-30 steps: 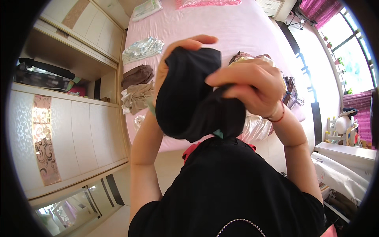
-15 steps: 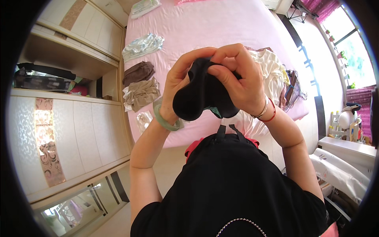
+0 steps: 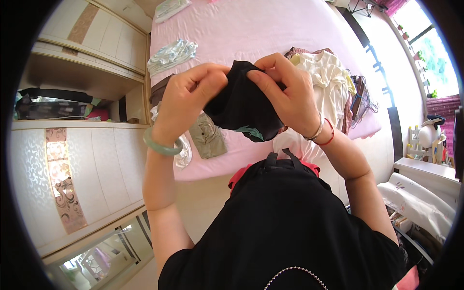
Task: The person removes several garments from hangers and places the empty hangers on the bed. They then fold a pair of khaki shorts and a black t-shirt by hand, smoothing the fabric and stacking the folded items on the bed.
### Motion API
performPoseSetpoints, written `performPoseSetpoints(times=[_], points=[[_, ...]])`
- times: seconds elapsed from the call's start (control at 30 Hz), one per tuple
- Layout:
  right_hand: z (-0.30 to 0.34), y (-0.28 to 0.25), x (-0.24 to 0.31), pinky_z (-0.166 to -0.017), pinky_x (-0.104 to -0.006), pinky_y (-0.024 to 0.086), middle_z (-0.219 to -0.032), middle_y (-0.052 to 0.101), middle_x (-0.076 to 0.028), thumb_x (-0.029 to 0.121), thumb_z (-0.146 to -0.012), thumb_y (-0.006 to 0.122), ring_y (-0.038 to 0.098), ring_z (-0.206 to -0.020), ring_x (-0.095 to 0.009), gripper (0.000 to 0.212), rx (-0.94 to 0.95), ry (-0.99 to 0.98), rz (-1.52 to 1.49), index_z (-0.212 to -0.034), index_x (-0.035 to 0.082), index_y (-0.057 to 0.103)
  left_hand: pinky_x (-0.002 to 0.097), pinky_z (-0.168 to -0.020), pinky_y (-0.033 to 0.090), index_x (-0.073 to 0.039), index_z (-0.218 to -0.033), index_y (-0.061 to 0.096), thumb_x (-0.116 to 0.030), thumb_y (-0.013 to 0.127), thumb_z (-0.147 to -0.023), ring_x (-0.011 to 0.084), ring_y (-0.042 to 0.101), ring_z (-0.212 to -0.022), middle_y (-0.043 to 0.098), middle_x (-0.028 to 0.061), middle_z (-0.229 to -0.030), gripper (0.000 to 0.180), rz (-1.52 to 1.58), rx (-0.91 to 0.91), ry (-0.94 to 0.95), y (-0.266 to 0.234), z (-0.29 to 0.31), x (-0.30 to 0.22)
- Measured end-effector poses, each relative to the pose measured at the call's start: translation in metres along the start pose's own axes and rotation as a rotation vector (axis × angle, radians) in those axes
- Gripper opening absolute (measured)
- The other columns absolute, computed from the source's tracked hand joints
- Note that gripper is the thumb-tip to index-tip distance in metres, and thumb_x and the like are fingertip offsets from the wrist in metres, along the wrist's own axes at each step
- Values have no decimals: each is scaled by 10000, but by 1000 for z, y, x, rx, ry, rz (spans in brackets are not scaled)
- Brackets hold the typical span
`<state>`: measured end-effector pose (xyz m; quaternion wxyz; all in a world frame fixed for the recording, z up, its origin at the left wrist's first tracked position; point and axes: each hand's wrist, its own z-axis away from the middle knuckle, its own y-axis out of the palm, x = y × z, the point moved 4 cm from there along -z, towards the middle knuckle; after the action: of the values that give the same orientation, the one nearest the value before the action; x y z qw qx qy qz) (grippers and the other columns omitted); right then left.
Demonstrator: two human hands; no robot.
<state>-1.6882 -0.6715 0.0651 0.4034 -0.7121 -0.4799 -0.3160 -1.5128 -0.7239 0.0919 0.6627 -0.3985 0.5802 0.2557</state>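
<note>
Above the near side of the bed, both my hands hold up a small black garment [image 3: 241,104], which has a green patch at its lower edge. My left hand [image 3: 186,99], with a pale green bangle at the wrist, is closed at the garment's upper left edge. My right hand [image 3: 290,96] pinches its upper right part between thumb and bent fingers. Below my left hand lies a khaki folded cloth [image 3: 209,137], beside a white bundle [image 3: 183,155]. To the right of my right hand, a cream top [image 3: 326,77] is spread on the bed.
The bed [image 3: 251,29] has a pink sheet. On its left side lie a pale blue-white cloth [image 3: 172,55], a brown cloth [image 3: 158,91] and a white pile [image 3: 171,9]. Dark straps [image 3: 360,101] lie at right. A wardrobe with an open shelf [image 3: 72,107] stands left.
My left hand has moved left, away from my right hand. The black garment, bunched into two rounded lobes before, is now spread wider and flatter between them.
</note>
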Motion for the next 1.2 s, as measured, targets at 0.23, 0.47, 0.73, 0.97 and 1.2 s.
performPoseSetpoints(times=[0.23,0.47,0.73,0.97,1.2], points=[[3,7,-21,-544,-299,474,-666,654,-134,158,-879,686,629,-564,-203,165,-1,166,-167,-916,7,632,258,-763,479,9,-1042,561,-182,645,-934,94,566,-824,650,36,-896,235,-294,-67,92,19,-1,12],[2,-1,-39,-540,-272,461,-658,651,-113,163,-877,693,582,-545,-160,172,-47,135,-201,-951,11,662,232,-820,462,-11,-1111,552,-159,611,-956,70,554,-888,634,28,-965,222,4,-104,87,34,-12,26],[11,-17,-43,-584,-275,471,-717,654,-88,129,-842,696,607,-626,-161,285,51,87,-234,-1092,39,592,219,-707,505,9,-964,677,-106,762,-833,61,594,-764,675,-5,-843,195,-140,-213,119,38,-23,12],[54,-22,-93,-699,-414,490,-813,654,-90,145,-753,652,620,-791,-300,229,137,138,324,-964,77,593,180,-739,446,-6,-938,681,-57,755,-837,38,536,-772,642,-42,-844,135,-212,-319,197,3,-21,-6],[82,-22,-127,-701,-343,477,-818,656,-89,98,-883,611,619,-791,-228,100,-75,272,-35,-956,30,602,170,-806,410,-24,-994,647,-157,725,-889,40,516,-832,611,-54,-907,186,-233,-336,189,-32,-17,-12]])
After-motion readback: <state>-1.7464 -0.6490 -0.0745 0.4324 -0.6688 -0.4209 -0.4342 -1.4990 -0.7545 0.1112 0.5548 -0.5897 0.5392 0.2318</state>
